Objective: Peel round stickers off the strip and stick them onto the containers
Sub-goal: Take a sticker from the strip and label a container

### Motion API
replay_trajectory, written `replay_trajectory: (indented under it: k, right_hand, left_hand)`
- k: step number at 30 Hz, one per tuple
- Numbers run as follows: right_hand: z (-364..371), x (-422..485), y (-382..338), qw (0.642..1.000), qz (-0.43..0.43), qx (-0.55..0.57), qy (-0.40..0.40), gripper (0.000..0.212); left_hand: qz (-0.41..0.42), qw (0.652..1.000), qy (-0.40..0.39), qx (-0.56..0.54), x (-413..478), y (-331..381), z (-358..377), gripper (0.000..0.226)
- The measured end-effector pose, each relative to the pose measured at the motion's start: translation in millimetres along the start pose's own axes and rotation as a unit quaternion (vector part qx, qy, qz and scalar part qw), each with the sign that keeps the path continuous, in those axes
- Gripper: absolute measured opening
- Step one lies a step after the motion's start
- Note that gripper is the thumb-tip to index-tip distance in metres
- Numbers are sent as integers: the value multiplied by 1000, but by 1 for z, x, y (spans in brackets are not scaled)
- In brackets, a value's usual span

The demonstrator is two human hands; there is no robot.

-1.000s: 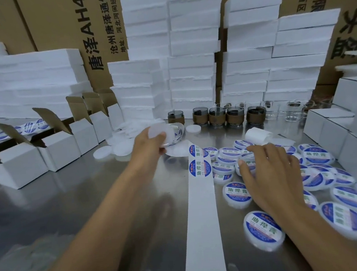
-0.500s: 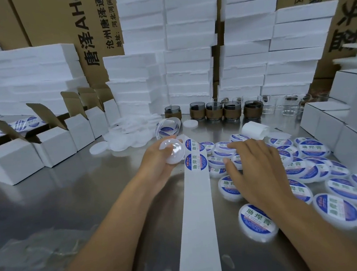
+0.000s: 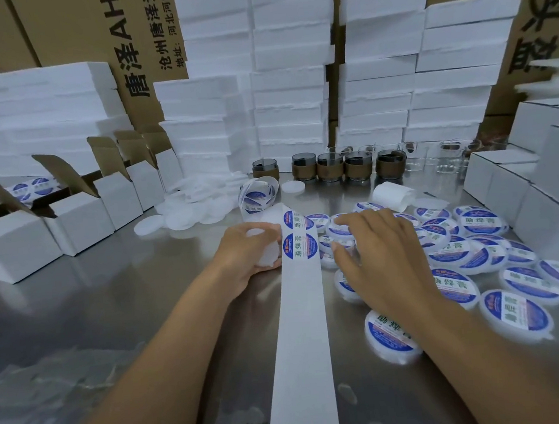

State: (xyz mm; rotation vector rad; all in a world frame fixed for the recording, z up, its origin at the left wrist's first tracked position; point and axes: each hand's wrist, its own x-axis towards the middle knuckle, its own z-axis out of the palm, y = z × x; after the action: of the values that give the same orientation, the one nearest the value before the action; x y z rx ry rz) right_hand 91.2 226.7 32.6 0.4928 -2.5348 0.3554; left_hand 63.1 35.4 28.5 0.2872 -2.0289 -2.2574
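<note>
The left hand [image 3: 248, 251] grasps a clear round container [image 3: 268, 255] with the fingers curled around it, and holds it against the left edge of the strip [image 3: 300, 345]. The right hand [image 3: 380, 260] is released. Its fingers are spread and nearly straight, and it rests on the labelled containers [image 3: 485, 227] just right of the strip without holding anything.

The strip is white backing paper. Its long axis runs from the near edge of the table [image 3: 111, 311] straight away from the person, between the two forearms. Its far end curls into a roll [image 3: 258, 195]. On the flat part I count two stickers [image 3: 301, 247], one behind the other, at the level of the hands. The nearer part of the strip is bare. Each sticker is round, blue and white, with the green characters 助焊膏 turned sideways to the person.

The labelled containers carry the same sticker. There are more than fifteen, but the hand hides some, so the exact number cannot be told. Behind them five dark jars [image 3: 330, 170] with brown bands stand in a row. At the left there are five open white boxes [image 3: 79, 222], also in a row. A heap of plain white lids [image 3: 196, 207] lies between the boxes and the roll. At the back are stacks of white foam blocks [image 3: 293, 75] and brown cartons [image 3: 142, 54] printed 唐泽 AH and 沧州唐泽通.
</note>
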Motion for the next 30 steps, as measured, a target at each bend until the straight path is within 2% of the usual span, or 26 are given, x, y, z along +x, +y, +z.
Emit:
replay_trajectory:
  k: [3, 6, 12, 16, 21, 25, 30]
  right_hand:
    - [2, 0, -4, 999, -32, 24, -16, 35]
    - [3, -2, -4, 998, -49, 37, -26, 37]
    - [3, 1, -4, 998, -46, 37, -2, 35]
    - [4, 1, -3, 998, -28, 44, 41, 31]
    - [5, 1, -2, 998, 3, 56, 30, 33]
    - [6, 1, -1, 997, 8, 54, 48, 26]
    - [7, 1, -1, 998, -4, 53, 31, 18]
  left_hand:
    - [1, 998, -49, 36, -1, -4, 6, 8]
    - [16, 998, -43, 52, -1, -6, 9, 8]
    - [36, 991, -114, 55, -6, -4, 13, 11]
    - [61, 984, -156, 54, -12, 0, 17, 7]
    - [65, 977, -188, 72, -16, 3, 19, 7]
    - [61, 981, -170, 77, -16, 3, 19, 7]
    - [76, 983, -134, 102, -13, 1, 20, 13]
